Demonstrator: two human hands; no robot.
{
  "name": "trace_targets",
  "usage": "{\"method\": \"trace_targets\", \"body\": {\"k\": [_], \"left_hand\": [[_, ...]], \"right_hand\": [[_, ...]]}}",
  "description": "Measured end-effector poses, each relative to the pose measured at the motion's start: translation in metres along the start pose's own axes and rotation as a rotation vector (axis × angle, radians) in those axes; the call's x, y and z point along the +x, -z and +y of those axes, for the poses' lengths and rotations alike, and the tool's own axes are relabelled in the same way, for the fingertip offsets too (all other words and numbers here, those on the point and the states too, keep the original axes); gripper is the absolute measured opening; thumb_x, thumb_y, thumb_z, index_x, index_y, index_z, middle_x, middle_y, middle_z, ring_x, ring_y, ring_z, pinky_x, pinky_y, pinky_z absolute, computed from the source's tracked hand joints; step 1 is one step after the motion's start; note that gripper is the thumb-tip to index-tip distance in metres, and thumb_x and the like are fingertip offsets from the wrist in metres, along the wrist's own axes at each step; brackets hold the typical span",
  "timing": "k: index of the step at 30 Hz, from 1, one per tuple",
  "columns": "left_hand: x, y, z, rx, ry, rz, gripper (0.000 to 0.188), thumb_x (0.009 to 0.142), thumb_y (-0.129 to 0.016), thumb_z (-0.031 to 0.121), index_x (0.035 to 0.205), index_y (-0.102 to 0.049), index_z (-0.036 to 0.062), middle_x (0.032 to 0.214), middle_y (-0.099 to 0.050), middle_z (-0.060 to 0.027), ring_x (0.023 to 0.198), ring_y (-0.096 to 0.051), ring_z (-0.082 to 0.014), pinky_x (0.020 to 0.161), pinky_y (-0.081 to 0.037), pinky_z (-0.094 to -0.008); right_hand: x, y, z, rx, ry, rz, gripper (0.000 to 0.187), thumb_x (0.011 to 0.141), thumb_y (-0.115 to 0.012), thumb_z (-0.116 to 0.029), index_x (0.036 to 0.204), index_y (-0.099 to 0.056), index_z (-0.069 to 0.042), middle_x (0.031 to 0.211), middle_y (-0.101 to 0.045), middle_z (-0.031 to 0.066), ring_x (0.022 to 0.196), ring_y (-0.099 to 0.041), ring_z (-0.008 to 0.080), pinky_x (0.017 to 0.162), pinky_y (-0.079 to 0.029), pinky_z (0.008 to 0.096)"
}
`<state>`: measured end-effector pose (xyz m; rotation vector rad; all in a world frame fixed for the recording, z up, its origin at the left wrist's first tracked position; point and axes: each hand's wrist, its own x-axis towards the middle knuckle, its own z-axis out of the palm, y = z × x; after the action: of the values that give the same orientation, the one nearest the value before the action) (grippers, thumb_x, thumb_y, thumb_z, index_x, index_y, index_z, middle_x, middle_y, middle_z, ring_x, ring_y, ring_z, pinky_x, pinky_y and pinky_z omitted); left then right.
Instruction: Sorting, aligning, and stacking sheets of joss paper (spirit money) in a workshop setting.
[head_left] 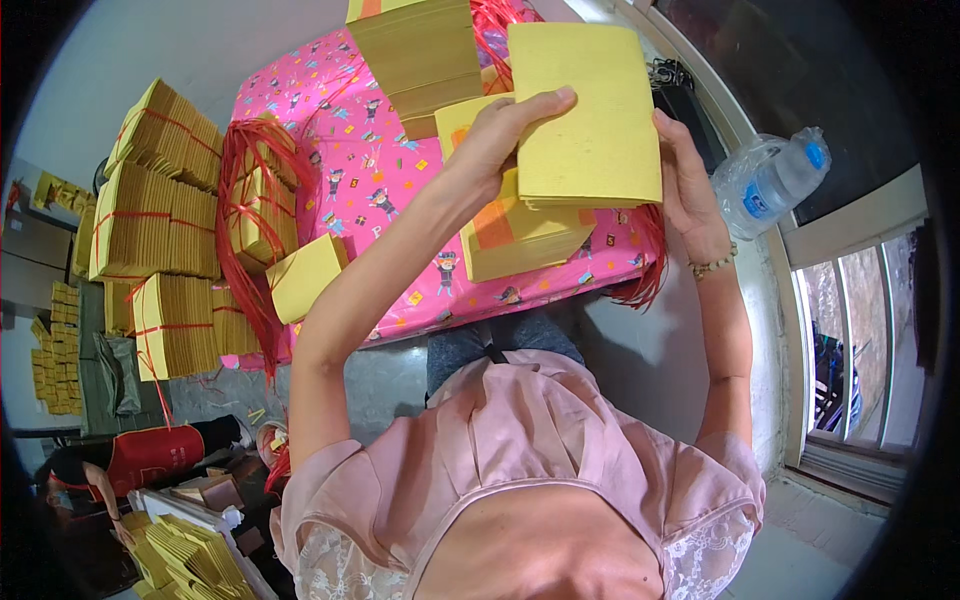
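A thick stack of yellow paper sheets is raised over the table between my two hands. My left hand grips its left edge, thumb lying on the top sheet and fingers hidden beneath. At the right edge, my right hand closes on the stack, its thumb hidden behind the paper's edge. Under it, another yellow paper pile with an orange patch rests on the pink patterned tablecloth. Beyond stands a tall paper pile.
Red string hangs over tied paper bundles on the left; a small paper pile lies beside it. A bagged plastic bottle stands by the window ledge. At the lower left, another person reaches towards yellow paper.
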<state>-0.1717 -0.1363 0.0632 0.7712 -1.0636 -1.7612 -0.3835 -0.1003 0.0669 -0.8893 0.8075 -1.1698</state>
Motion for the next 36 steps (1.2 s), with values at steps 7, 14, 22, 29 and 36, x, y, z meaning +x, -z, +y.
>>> {"method": "trace_targets", "body": {"k": [7,14,22,29,36], "left_hand": [[0.025,-0.024,-0.016,0.198,0.079,0.009,0.059,0.08,-0.074,0.042,0.117,-0.06,-0.0017,0.106,-0.068,-0.011,0.096,-0.067,-0.0178,0.083,-0.052,-0.0284],[0.03,-0.043,-0.022,0.266,0.121,-0.089,0.074,0.075,-0.076,0.052,0.119,-0.058,-0.0044,0.104,-0.066,-0.0117,0.093,-0.064,-0.016,0.084,-0.049,-0.0289],[-0.023,0.038,0.01,0.394,-0.191,0.186,0.066,0.091,-0.065,0.037,0.14,-0.041,-0.0005,0.124,-0.058,-0.0113,0.107,-0.061,-0.0184,0.092,-0.046,-0.0304],[-0.069,0.146,-0.039,0.297,-0.061,0.502,0.054,0.094,-0.061,0.034,0.137,-0.044,0.0038,0.12,-0.059,-0.0098,0.103,-0.062,-0.0176,0.088,-0.049,-0.0337],[-0.079,0.168,-0.125,0.077,0.205,0.531,0.058,0.089,-0.065,0.046,0.128,-0.048,0.0064,0.107,-0.058,-0.0049,0.095,-0.059,-0.0151,0.082,-0.048,-0.0326]], "right_hand": [[-0.007,0.03,0.002,0.172,-0.021,0.081,0.055,0.088,-0.066,-0.034,0.129,-0.052,0.0,0.121,-0.061,0.0099,0.107,-0.059,0.0171,0.095,-0.046,0.0294],[0.001,0.079,0.014,0.028,-0.011,0.183,0.05,0.088,-0.065,-0.031,0.124,-0.054,0.002,0.115,-0.064,0.0129,0.103,-0.062,0.0196,0.09,-0.049,0.0316],[-0.024,0.15,0.074,0.176,-0.108,0.274,0.049,0.091,-0.059,-0.03,0.124,-0.052,0.004,0.116,-0.063,0.0162,0.103,-0.064,0.024,0.091,-0.051,0.0345],[-0.018,0.17,0.107,0.075,-0.239,0.227,0.051,0.093,-0.056,-0.034,0.126,-0.051,0.004,0.118,-0.063,0.0143,0.105,-0.063,0.0217,0.092,-0.049,0.0334],[0.012,0.176,0.133,-0.264,-0.329,0.15,0.051,0.093,-0.058,-0.038,0.124,-0.056,0.003,0.114,-0.065,0.0109,0.102,-0.062,0.0164,0.088,-0.048,0.029]]}}
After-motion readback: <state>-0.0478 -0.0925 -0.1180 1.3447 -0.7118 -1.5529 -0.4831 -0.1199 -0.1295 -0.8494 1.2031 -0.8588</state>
